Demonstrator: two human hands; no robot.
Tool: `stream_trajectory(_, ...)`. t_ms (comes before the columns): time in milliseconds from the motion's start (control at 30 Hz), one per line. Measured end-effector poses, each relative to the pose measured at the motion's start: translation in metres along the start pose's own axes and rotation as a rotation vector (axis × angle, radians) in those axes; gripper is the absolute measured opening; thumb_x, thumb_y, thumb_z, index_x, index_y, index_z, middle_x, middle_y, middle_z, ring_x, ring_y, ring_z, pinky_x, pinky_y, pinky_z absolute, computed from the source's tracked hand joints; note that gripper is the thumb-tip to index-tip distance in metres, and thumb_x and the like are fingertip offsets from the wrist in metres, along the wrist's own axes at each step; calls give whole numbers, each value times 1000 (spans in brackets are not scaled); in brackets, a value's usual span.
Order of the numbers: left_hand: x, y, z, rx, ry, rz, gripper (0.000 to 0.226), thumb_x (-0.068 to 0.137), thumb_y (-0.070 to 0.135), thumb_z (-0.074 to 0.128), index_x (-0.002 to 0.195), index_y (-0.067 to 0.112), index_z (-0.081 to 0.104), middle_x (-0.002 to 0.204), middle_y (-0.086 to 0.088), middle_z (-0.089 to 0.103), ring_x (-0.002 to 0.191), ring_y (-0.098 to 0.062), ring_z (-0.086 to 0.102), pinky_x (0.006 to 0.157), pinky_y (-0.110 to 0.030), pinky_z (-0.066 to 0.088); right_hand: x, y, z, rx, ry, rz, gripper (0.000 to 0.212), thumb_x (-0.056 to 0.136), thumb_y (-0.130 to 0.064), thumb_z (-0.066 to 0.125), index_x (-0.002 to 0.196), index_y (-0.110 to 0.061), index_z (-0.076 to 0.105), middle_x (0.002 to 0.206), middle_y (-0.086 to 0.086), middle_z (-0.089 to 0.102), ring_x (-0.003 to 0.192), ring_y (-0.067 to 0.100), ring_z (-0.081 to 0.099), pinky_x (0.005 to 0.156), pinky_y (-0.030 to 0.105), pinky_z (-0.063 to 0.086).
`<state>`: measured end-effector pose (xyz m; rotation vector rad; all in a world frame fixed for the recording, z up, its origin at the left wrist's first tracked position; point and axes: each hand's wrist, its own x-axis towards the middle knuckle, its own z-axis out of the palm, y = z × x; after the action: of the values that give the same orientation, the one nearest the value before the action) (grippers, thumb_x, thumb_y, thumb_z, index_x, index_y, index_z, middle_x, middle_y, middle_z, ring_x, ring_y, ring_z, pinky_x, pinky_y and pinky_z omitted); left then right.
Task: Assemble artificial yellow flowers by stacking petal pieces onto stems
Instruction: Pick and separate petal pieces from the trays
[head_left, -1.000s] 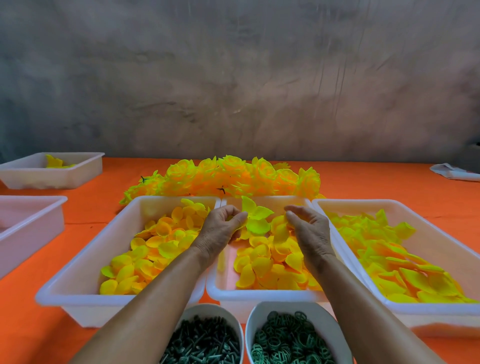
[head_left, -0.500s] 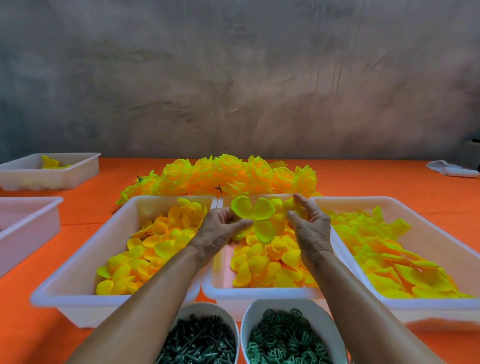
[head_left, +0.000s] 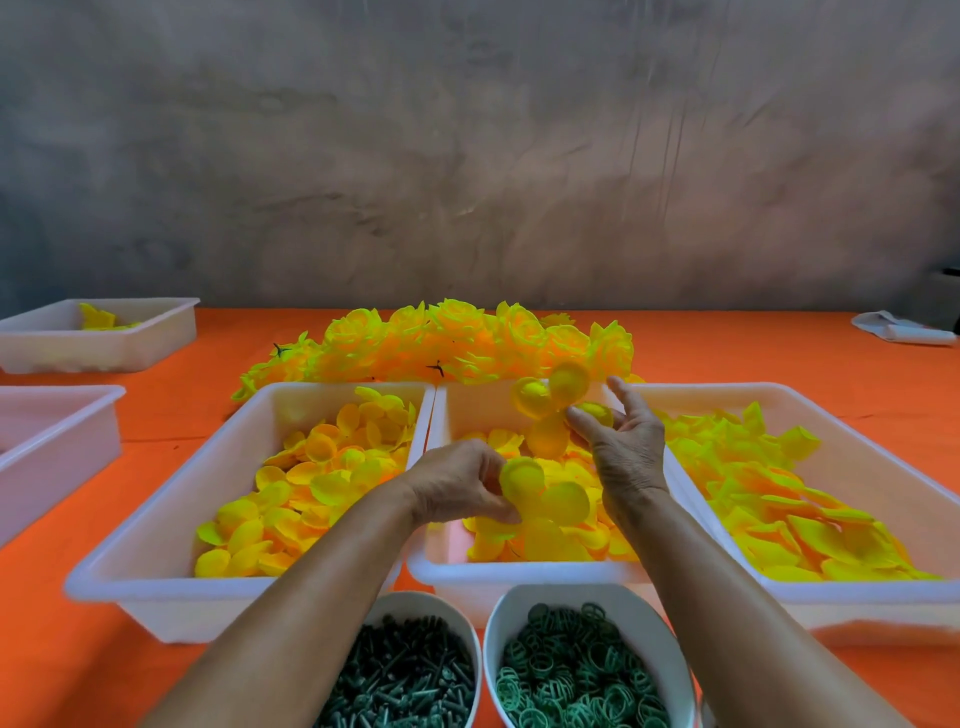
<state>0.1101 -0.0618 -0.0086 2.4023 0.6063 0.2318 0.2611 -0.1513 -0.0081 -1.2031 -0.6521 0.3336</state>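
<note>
Two petal pieces are pinched, one in each hand: left hand (head_left: 457, 488), right hand (head_left: 623, 447); floppy lobes could snag, slipping free.

Over the middle tray (head_left: 441, 564), one yellow petal piece (head_left: 540, 499) is pinched by the left hand (head_left: 457, 488), and another petal piece (head_left: 553, 402) is held higher by the right hand (head_left: 623, 447). Finished flowers (head_left: 467, 345) are heaped behind on the orange table (head_left: 78, 670).

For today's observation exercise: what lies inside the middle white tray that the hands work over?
The middle tray holds loose round yellow petal pieces. The left hand and right hand each grip one above it, hiding some; the tray's floor stays covered.
</note>
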Motion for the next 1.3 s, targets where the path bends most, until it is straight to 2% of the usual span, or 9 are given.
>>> stream_trajectory(100, 0, 2, 1, 20, -6, -14, 20, 63, 42, 81, 68, 29, 67, 60, 18, 59, 61, -6, 49, 66, -34, 40, 0, -1, -1, 22, 28, 0, 36, 76, 1, 73, 110, -4, 61, 90, 10, 63, 76, 19, 63, 62, 23, 56)
stream_trajectory(233, -1, 4, 0, -142, 63, 7, 66, 52, 66, 73, 87, 10, 68, 73, -3, 57, 70, -14, 49, 69, -35, 39, 1, -2, -2, 78, 35, 20, 20, 75, 2, 73, 91, -6, 65, 75, 3, 63, 63, 13, 61, 53, 18, 54)
stream_trajectory(400, -1, 1, 1, -138, 127, -2, 63, 53, 72, 69, 90, 21, 72, 89, -4, 70, 86, -24, 63, 84, -47, 51, 0, -2, -2, 107, 55, 35, 14, 75, -6, 76, 82, -9, 64, 74, 8, 62, 62, 14, 58, 51, 20, 51)
stream_trajectory(533, 1, 0, 2, -132, 157, -17, 60, 56, 67, 71, 93, 21, 71, 92, 0, 70, 90, -22, 64, 87, -47, 51, 1, -2, -3, 135, 61, 58, 21, 76, -11, 76, 89, 1, 64, 84, 18, 63, 76, 25, 59, 64, 33, 50)
stream_trajectory(733, 1, -2, 2, -220, 285, -8, 60, 59, 71, 66, 99, 26, 64, 94, 6, 66, 88, -15, 63, 80, -37, 55, 6, -1, -2, 192, 97, 98, 59, 79, -16, 74, 128, 5, 49, 135, 24, 50, 112, 35, 59, 76, 39, 55)
stream_trajectory(867, 1, 1, -1, -283, 411, 23, 97, 46, 93, 50, 115, 25, 50, 105, 1, 60, 91, -21, 63, 72, -40, 57, 1, -2, -2, 135, 40, 8, 17, 82, -15, 72, 89, -2, 64, 87, 7, 67, 72, 7, 67, 59, 22, 54)
stream_trajectory(933, 1, 2, -2, -283, 473, 70, 107, 42, 97, 42, 123, 27, 46, 110, -1, 56, 86, -18, 62, 66, -31, 55, -2, -1, 0, 27, 4, -83, 18, 83, -16, 71, 74, -5, 58, 70, 5, 57, 54, 1, 57, 47, 18, 47)
stream_trajectory(1067, -3, 7, -1, -208, 575, 225, 91, 51, 94, 42, 114, 30, 56, 109, 0, 50, 72, -9, 54, 60, -10, 44, -6, -2, 5, -187, -70, -204, 18, 81, -21, 72, 73, -11, 60, 72, 14, 56, 68, 25, 55, 59, 48, 53)
stream_trajectory(1300, -6, 9, 3, 37, 545, 266, 42, 66, 39, 81, 97, 13, 67, 100, -3, 57, 67, -24, 55, 63, -34, 51, -13, -2, 12, -352, -229, -247, 34, 80, -26, 73, 62, -8, 50, 64, 20, 47, 63, 23, 46, 57, 54, 50)
